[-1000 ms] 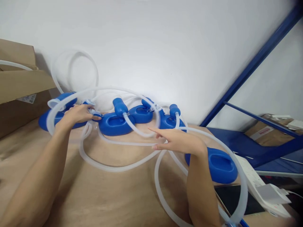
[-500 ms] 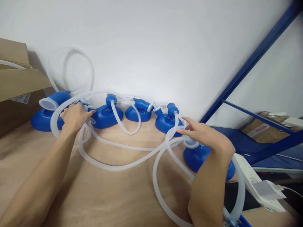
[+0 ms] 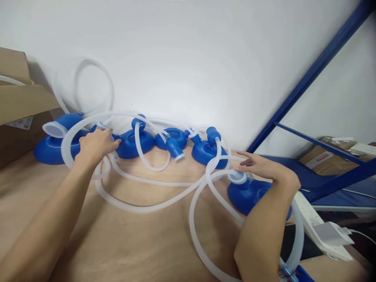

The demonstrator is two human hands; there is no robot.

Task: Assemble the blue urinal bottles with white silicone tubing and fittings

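Several blue bottles with handles and translucent hoses stand along the wall. My left hand (image 3: pixel 98 141) is closed around a blue neck piece near the left, between the wide-mouthed bottle (image 3: pixel 47 150) and the second bottle (image 3: pixel 135 144); its grip is partly hidden. My right hand (image 3: pixel 255 164), fingers apart and empty, is above the right bottle (image 3: pixel 245 197) and its white-rimmed mouth. In the middle, a blue nozzle (image 3: pixel 174 149) hangs tilted down in front of a bottle (image 3: pixel 178 138). Another bottle (image 3: pixel 207 153) stands right of it. A looped hose (image 3: pixel 147 208) crosses the table.
An open cardboard box (image 3: pixel 26 102) stands at the left. A blue metal frame (image 3: pixel 311 74) slants along the right, with a carton (image 3: pixel 320 158) behind it. A white power strip (image 3: pixel 311 223) with a plugged-in adapter lies at the right. The wooden table (image 3: pixel 123 246) extends below.
The middle nozzle has swung downward and toward me, and its bottle's handle now shows. My right hand has moved right, away from the fourth bottle. My left hand has stayed nearly in place.
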